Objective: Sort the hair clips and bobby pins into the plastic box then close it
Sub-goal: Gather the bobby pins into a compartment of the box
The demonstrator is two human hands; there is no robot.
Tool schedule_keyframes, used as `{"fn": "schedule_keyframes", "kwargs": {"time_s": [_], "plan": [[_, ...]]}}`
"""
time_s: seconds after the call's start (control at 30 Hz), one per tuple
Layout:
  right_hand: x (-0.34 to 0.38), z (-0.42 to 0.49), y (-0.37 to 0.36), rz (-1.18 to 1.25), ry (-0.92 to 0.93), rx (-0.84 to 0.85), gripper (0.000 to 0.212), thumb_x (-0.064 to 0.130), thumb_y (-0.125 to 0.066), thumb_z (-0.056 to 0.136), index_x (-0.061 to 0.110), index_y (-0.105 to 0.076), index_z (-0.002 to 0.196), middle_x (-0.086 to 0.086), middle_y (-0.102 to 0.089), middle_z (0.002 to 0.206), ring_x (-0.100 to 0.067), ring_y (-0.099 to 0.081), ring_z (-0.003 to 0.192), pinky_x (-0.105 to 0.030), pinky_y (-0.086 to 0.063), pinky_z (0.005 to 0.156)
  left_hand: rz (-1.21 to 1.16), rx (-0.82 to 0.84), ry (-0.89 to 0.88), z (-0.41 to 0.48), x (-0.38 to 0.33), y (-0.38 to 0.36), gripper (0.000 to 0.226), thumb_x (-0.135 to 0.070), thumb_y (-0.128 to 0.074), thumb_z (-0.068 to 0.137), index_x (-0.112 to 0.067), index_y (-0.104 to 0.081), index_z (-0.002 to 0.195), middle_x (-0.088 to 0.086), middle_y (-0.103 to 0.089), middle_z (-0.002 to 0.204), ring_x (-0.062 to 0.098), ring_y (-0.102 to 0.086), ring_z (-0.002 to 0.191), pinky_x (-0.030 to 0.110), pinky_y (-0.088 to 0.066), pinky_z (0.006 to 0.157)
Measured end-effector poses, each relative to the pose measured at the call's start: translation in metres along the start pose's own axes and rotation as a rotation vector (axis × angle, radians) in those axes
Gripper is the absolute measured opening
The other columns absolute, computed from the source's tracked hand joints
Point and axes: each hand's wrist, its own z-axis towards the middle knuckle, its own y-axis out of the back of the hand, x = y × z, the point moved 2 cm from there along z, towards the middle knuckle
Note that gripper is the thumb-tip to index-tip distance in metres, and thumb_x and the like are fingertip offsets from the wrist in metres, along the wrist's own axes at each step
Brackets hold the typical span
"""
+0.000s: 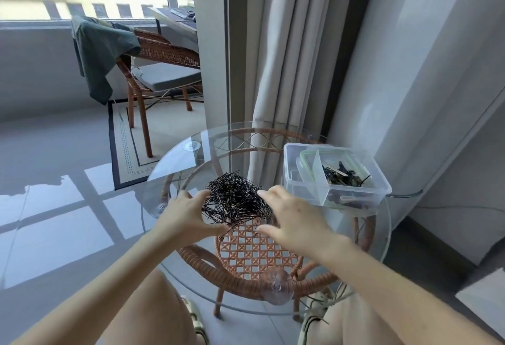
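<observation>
A round glass desk (175, 158) on a wicker frame (246, 249) is seen from above, with a heap of black bobby pins (235, 199) piled near its middle. The heap is flanked by two bare hands. The left hand (185, 216) is placed at the left edge of the pile, its fingers spread and curved, with the fingertips touching the outer pins; its grip is released, nothing being clasped. The right hand (292, 216) is held at the right edge of the pile, palm down, fingers extended and loosely parted; its grip is likewise released, and whether the fingertips actually rest on pins cannot be told.

At the far right of the desk a clear plastic box (336, 178) is set, uncovered, with a translucent divider (318, 172) running through it. In the right compartment a cluster of dark hair clips (341, 176) is gathered. The left compartment is seen only through glare, and its contents cannot be made out. A green-rimmed lid (303, 157) appears to be propped inside or against the box at its far left side.

Beyond the desk, a wicker chair (164, 71) with a green garment (101, 52) draped over its back is placed by the window, and pale curtains (287, 44) hang behind the box.
</observation>
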Motion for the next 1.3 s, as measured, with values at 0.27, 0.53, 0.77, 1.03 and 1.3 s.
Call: {"fn": "schedule_keyframes", "kwargs": {"time_s": [0.27, 0.53, 0.77, 1.03, 1.3], "plan": [[0.006, 0.051, -0.038, 0.046, -0.317, 0.024, 0.07, 0.046, -0.064, 0.081, 0.011, -0.035, 0.134, -0.017, -0.047, 0.125, -0.033, -0.055, 0.108, -0.039, -0.048, 0.086, -0.052, -0.083, -0.024, 0.004, -0.013, -0.01, 0.08, -0.045, -0.071, 0.072, -0.02, -0.034, 0.139, 0.012, -0.049, 0.123, 0.026, -0.049, 0.111, 0.03, -0.042, 0.086], [0.002, 0.047, -0.035, 0.255, -0.248, -0.112, 0.036, 0.013, -0.059, 0.089, 0.009, -0.054, 0.125, -0.016, -0.064, 0.115, -0.031, -0.058, 0.106, -0.037, -0.048, 0.088, -0.142, -0.285, -0.14, 0.012, -0.011, -0.012, 0.028, -0.017, -0.066, 0.082, -0.016, -0.067, 0.11, 0.006, -0.067, 0.111, 0.02, -0.062, 0.097, 0.029, -0.048, 0.09], [-0.001, 0.038, -0.013, 0.291, -0.21, -0.248, 0.033, 0.006, -0.057, 0.089, 0.007, -0.061, 0.122, -0.014, -0.066, 0.119, -0.026, -0.059, 0.113, -0.03, -0.045, 0.096, -0.106, -0.322, -0.227, 0.014, -0.005, -0.01, 0.014, -0.004, -0.059, 0.084, -0.007, -0.072, 0.087, 0.007, -0.072, 0.084, 0.024, -0.065, 0.082, 0.029, -0.049, 0.076], [-0.01, 0.034, 0.033, 0.375, -0.216, -0.352, 0.023, 0.002, -0.058, 0.085, 0.006, -0.071, 0.104, -0.01, -0.073, 0.1, -0.01, -0.063, 0.078, -0.011, -0.043, 0.075, -0.187, -0.355, -0.236, 0.02, -0.003, 0.015, 0.015, -0.009, -0.059, 0.086, -0.005, -0.074, 0.088, 0.007, -0.074, 0.083, 0.021, -0.065, 0.075, 0.027, -0.051, 0.078], [-0.055, 0.038, 0.086, 0.335, -0.353, -0.526, 0.023, -0.002, -0.055, 0.081, 0.001, -0.072, 0.096, -0.015, -0.073, 0.091, -0.017, -0.063, 0.059, -0.022, -0.049, 0.069, -0.21, -0.453, -0.224, 0.034, -0.008, 0.036, 0.012, -0.006, -0.063, 0.082, -0.004, -0.071, 0.073, 0.007, -0.066, 0.063, 0.023, -0.058, 0.061, 0.03, -0.051, 0.065]]}}
